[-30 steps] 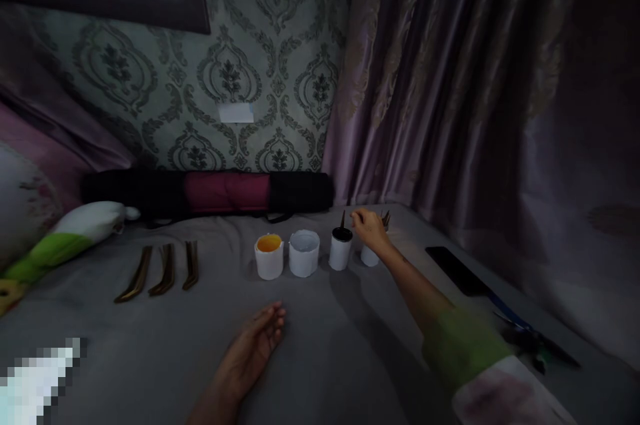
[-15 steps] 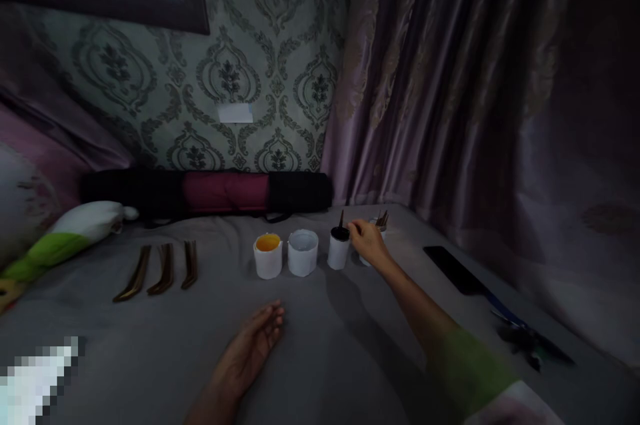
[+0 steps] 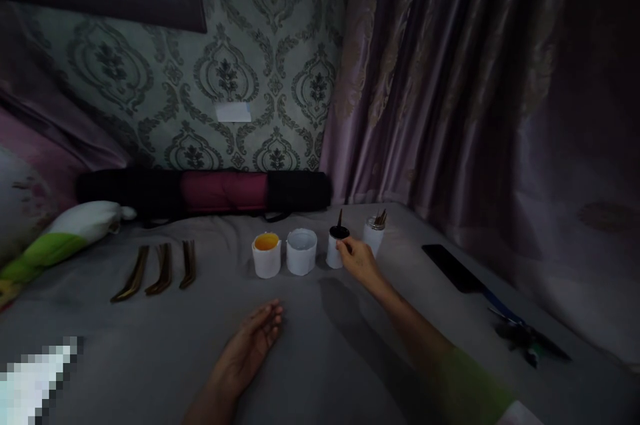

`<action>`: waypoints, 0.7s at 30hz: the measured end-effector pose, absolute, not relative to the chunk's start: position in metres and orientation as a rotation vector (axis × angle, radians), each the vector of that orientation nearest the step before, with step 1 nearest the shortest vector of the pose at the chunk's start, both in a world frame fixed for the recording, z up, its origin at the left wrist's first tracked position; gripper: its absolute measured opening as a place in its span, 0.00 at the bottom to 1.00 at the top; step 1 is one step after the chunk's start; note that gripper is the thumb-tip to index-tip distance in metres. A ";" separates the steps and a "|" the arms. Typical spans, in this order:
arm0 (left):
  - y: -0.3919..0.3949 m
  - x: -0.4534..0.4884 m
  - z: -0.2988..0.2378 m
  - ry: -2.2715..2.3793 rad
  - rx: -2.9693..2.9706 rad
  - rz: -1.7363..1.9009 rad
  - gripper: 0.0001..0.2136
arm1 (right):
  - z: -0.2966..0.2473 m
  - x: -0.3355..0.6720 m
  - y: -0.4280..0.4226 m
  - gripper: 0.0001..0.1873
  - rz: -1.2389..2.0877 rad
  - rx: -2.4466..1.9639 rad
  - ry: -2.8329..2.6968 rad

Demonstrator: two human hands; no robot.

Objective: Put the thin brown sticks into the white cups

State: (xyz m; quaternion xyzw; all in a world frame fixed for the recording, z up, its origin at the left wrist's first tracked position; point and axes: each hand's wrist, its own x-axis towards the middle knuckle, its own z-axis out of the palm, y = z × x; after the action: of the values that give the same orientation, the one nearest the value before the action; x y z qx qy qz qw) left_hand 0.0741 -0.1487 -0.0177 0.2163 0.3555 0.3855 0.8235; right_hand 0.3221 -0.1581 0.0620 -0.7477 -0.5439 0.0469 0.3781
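Note:
My right hand [image 3: 359, 260] reaches forward with thumb and fingers pinched together, in front of the right side of a white cup [image 3: 334, 253] with a dark top. What the pinch holds, if anything, is too small to tell. One brown pointed stick [image 3: 340, 217] stands up out of that cup. Just behind the hand is a white container [image 3: 373, 234] with a shiny rim and several brown sticks in it. My left hand [image 3: 253, 344] rests low in the middle, fingers stretched and slightly curled, holding nothing. Nearest to it are a white cup with an orange inside [image 3: 267, 262] and a white cup with a pale grey inside [image 3: 301, 258].
Three bent brown bundles [image 3: 161, 270] lie on the grey cloth [image 3: 310, 372] at left. A green and white plush toy [image 3: 60, 238] is beyond them. A black and maroon roll [image 3: 225, 192] lies along the wall. At right are a dark flat object [image 3: 453, 268] and purple curtains [image 3: 425, 78].
My right hand has moved down and slightly left, from the dark-topped cup's rim to its front right side, uncovering the stick container. My left hand has stayed put.

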 end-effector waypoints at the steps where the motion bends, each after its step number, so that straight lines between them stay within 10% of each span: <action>1: -0.148 0.074 -0.018 0.756 0.458 0.819 0.07 | 0.057 0.319 -0.159 0.17 0.140 -1.917 -1.397; 21: -0.149 0.075 -0.017 0.766 0.459 0.825 0.07 | -0.021 0.276 -0.151 0.19 0.237 -1.928 -1.464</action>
State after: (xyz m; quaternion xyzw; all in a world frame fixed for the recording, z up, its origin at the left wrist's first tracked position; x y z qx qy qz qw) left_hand 0.0746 -0.1493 -0.0174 0.2154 0.3599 0.3875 0.8209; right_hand 0.2764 -0.1510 -0.0209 -0.7433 -0.5644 0.0913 0.3473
